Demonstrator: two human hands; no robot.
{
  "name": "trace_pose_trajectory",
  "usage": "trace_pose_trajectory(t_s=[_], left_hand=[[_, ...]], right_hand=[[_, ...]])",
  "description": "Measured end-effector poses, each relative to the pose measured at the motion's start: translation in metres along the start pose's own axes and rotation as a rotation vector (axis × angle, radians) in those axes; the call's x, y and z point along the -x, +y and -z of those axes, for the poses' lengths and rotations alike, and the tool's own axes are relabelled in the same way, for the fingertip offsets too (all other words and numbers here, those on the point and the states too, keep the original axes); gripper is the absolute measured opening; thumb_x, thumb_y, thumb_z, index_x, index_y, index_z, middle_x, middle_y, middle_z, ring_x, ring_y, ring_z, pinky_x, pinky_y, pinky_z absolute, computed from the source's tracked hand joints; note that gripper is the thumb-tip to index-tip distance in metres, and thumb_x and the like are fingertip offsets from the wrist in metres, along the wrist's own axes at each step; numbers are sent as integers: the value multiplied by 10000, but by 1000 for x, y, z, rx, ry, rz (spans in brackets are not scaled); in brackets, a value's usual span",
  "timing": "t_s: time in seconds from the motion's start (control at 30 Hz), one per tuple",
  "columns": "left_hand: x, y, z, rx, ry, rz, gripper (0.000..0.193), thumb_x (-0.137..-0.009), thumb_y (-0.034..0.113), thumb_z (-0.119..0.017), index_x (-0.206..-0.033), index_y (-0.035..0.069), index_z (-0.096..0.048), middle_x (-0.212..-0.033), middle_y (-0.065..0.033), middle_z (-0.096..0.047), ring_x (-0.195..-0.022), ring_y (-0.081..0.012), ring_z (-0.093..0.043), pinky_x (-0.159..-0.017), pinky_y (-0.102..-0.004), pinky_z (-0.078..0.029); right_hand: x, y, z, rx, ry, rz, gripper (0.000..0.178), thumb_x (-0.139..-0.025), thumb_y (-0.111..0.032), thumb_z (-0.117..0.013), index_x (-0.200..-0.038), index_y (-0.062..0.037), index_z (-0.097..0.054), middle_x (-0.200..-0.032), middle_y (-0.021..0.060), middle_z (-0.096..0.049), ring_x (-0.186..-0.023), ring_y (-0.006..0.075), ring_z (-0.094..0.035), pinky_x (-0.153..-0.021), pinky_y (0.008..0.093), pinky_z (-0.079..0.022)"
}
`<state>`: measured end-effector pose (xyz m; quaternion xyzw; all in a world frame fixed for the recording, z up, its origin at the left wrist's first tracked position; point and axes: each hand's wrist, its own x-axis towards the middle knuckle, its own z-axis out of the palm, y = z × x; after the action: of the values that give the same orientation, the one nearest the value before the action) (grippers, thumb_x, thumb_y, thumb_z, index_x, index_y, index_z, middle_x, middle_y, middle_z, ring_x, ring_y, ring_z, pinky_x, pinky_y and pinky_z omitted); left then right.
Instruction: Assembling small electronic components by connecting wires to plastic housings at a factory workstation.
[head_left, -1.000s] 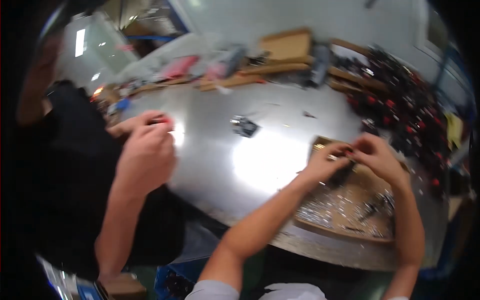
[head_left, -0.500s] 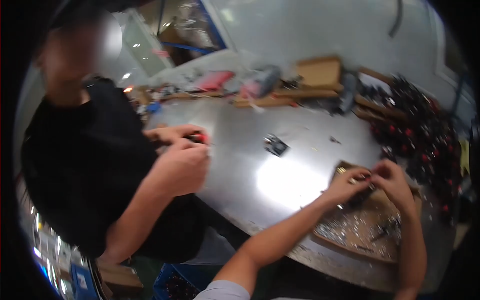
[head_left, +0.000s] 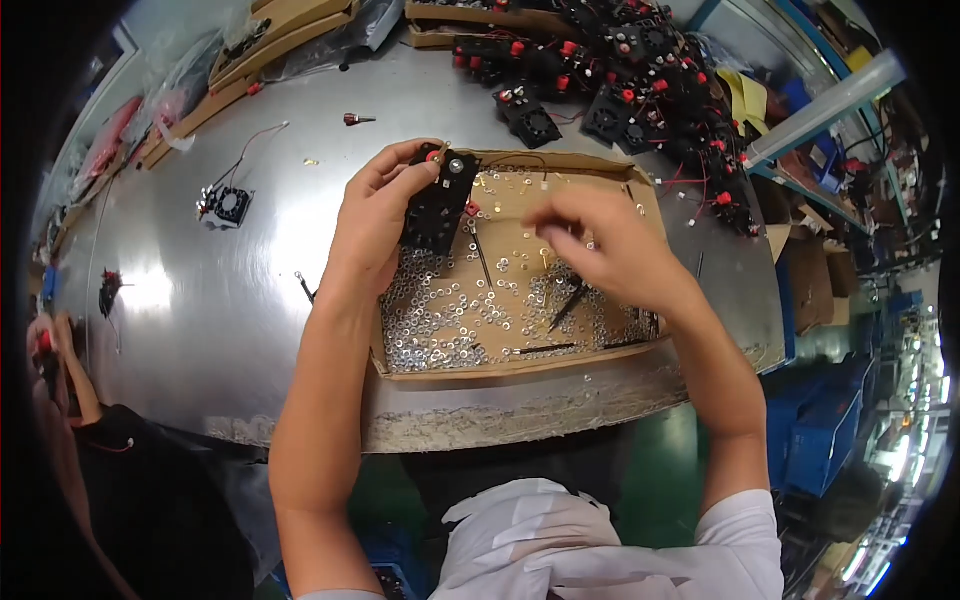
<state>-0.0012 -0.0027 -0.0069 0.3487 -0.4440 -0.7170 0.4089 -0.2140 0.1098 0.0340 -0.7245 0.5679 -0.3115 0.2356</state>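
My left hand (head_left: pixel 372 208) grips a small black fan unit (head_left: pixel 440 205) at its upper end, over the left side of a shallow cardboard tray (head_left: pixel 520 371). A red part, a round metal piece and a thin brass-coloured strip show near my thumb on the unit. Above the tray's right half hangs my right hand (head_left: pixel 610 240), its fingers curled and smeared by motion; whether they hold anything cannot be made out. Many loose silvery nuts (head_left: pixel 430 320) lie in the tray, with a few brass-coloured pieces, a black pointed tool (head_left: pixel 568 305) and dark thin rods.
Black fan units with red parts and wires (head_left: pixel 620 90) are heaped at the back right. A single fan (head_left: pixel 231 205) and a small red-and-black part (head_left: pixel 357 119) lie on the metal table (head_left: pixel 250 330). Blue bins (head_left: pixel 825 430) stand at the right. A co-worker's hands (head_left: pixel 62 350) are at far left.
My view has swung to the right and down, bringing the tray to the middle. My hands, close together before, are now apart, with the fan unit in the left.
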Motion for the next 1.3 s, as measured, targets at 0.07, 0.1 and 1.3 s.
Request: trace_pose_trajectory(t_s=[0.07,0.1,1.3], left_hand=[[3,3,-2,-1,8,7,308,-904,86,-638,-1197,-7,-631,-970,-77,-676,-840,-140,-677,-726,-252,-563],[4,4,-2,-17,-1,22,312,-904,89,-635,-1200,-9,-627,-970,-79,-675,-824,-140,-681,-715,-253,-565],[114,36,12,1954,362,1376,95,-941,157,-536,-874,102,-576,-864,-31,-555,-844,-159,-575,-654,-271,-505]], right_hand=[[13,5,-4,116,-166,49,172,-875,-4,-603,-1042,2,-641,-904,118,-654,-843,243,-651,-736,347,-508],[17,6,-7,116,-175,50,172,-875,-4,-603,-1042,2,-641,-904,118,-654,-843,243,-651,-736,347,-508],[53,4,41,150,-140,-78,133,-846,-31,-634,-975,-2,-647,-889,146,-652,-845,325,-633,-742,392,-493]])
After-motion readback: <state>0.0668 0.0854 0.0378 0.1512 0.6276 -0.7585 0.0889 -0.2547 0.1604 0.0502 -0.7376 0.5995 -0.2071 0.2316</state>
